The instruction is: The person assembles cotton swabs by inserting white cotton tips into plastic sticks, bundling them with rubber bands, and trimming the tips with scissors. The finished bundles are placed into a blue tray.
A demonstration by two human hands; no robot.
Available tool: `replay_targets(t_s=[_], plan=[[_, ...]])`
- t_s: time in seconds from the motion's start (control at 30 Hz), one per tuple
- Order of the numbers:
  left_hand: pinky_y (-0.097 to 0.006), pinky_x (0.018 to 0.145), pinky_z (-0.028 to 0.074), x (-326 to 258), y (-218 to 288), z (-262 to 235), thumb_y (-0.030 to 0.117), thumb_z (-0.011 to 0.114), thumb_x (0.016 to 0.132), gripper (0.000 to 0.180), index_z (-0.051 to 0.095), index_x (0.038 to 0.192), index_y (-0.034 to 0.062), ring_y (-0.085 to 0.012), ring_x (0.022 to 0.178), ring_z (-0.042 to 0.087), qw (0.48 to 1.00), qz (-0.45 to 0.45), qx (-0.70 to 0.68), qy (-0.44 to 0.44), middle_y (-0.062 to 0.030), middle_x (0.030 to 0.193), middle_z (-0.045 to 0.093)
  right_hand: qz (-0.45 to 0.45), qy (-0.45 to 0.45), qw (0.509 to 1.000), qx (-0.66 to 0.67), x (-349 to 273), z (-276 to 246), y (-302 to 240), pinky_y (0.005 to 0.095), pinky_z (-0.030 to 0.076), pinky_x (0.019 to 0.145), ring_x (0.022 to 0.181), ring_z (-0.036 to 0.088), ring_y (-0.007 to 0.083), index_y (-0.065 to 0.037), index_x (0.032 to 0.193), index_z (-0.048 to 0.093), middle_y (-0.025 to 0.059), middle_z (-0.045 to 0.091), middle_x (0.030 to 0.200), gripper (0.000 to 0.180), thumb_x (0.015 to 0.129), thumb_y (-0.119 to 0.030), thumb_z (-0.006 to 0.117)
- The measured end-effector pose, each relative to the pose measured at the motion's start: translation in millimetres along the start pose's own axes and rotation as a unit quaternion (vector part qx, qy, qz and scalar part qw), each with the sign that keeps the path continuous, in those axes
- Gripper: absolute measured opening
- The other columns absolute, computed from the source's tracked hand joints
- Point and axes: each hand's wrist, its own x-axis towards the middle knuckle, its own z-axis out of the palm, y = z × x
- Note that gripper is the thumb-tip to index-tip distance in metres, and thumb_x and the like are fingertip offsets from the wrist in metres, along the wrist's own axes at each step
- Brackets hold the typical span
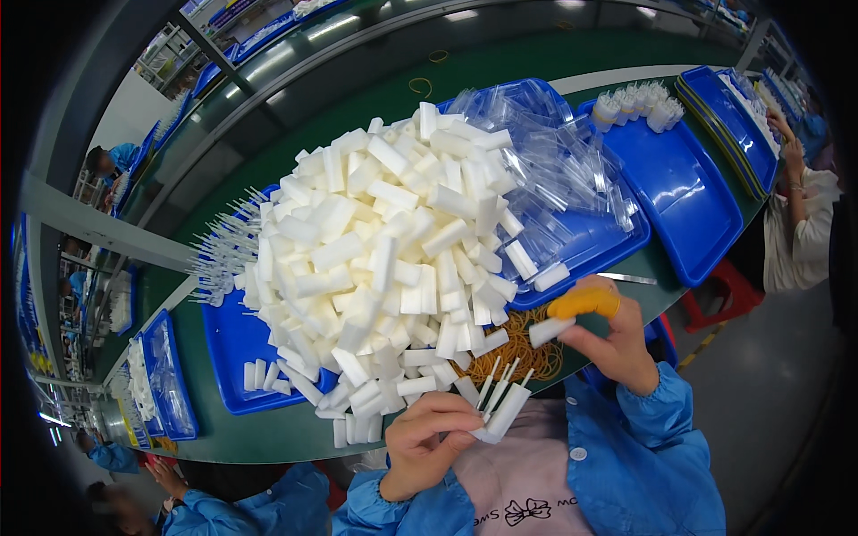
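A large heap of white foam blocks (384, 241) rises in front of me. My left hand (431, 443) is closed around a small bundle of thin white rods (493, 393) with a white foam block (508, 413) beside them, tilted up to the right. In my right hand (618, 344), a single white foam block (549, 331) is pinched between the thumb and a forefinger wearing a yellow finger cover (585, 301). The right hand is apart from the bundle, a little farther away. Tan rubber bands (527, 344) lie in a pile between the hands and the heap.
Clear plastic sleeves (559, 170) fill a blue tray (590, 250) behind the heap; white-tipped pieces (223, 246) stick out at left. Another blue tray (679, 196) holds banded bundles (635, 105). Metal tweezers (627, 279) lie nearby. Other people work at both sides.
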Motion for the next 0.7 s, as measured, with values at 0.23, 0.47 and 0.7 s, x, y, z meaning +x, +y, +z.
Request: replay_targets(t_s=[0.23, 0.47, 0.7], plan=[[-0.030, 0.073, 0.047, 9.2, 5.7, 1.9, -0.004, 0.068, 0.075, 0.014, 0.070, 0.088, 0.0012, -0.0208, 0.083, 0.058, 0.990, 0.048, 0.114, -0.061, -0.0104, 0.089, 0.064, 0.138, -0.137, 0.952, 0.238, 0.2, -8.2, -11.0, 0.0302, 0.044, 0.082, 0.086, 0.060, 0.0189, -0.003, 0.095, 0.065, 0.0078, 0.065, 0.091, 0.019, 0.080, -0.015, 0.070], [-0.030, 0.070, 0.047, 20.3, 19.3, 1.5, -0.009, 0.067, 0.061, 0.033, 0.073, 0.089, 0.0065, -0.0216, 0.080, 0.059, 0.938, 0.144, 0.272, -0.161, -0.0072, 0.092, 0.064, 0.117, -0.280, 0.907, 0.293, 18.1, -11.3, 3.4, 0.0292, 0.044, 0.078, 0.084, 0.059, 0.0162, -0.002, 0.093, 0.066, 0.0055, 0.064, 0.088, 0.019, 0.081, -0.016, 0.071], [-0.027, 0.071, 0.049, 12.6, 20.4, 2.4, -0.008, 0.068, 0.058, 0.037, 0.074, 0.090, 0.0101, -0.0192, 0.081, 0.060, 0.932, 0.140, 0.287, -0.169, -0.0081, 0.098, 0.060, 0.148, -0.340, 0.875, 0.313, 20.0, -7.0, 5.7, 0.0274, 0.043, 0.076, 0.083, 0.057, 0.0143, -0.002, 0.091, 0.068, 0.0049, 0.064, 0.086, 0.019, 0.079, -0.015, 0.073]])
